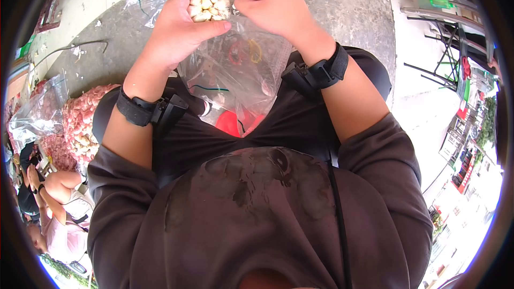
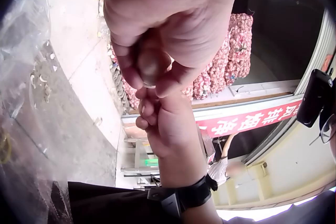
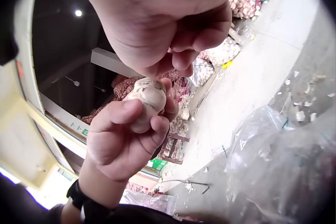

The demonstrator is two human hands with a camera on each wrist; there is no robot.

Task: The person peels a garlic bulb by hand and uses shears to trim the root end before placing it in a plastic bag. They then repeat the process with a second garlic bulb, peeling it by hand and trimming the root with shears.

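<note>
My left hand [image 1: 174, 32] grips a whole garlic bulb [image 1: 208, 5], its pale cloves facing up in the head view. Thumb and fingers wrap around its sides. In the right wrist view the garlic's whitish side [image 3: 152, 95] shows between the left fingers. My right hand [image 1: 276, 5] is just right of the bulb, fingers curled in, with nothing visible between them. Seen from the right wrist, its fingertips [image 3: 181, 64] come right at the top of the bulb. The left wrist view shows the bulb mostly hidden behind the left fingers.
A clear plastic bag [image 1: 214, 61] spreads between the knees, with a red thing [image 1: 229, 123] below it. Net sacks of garlic [image 1: 88, 118] stand at the left. Skin scraps [image 3: 299, 115] and a bent wire [image 1: 91, 43] lie on the floor. People [image 1: 61, 198] sit at lower left.
</note>
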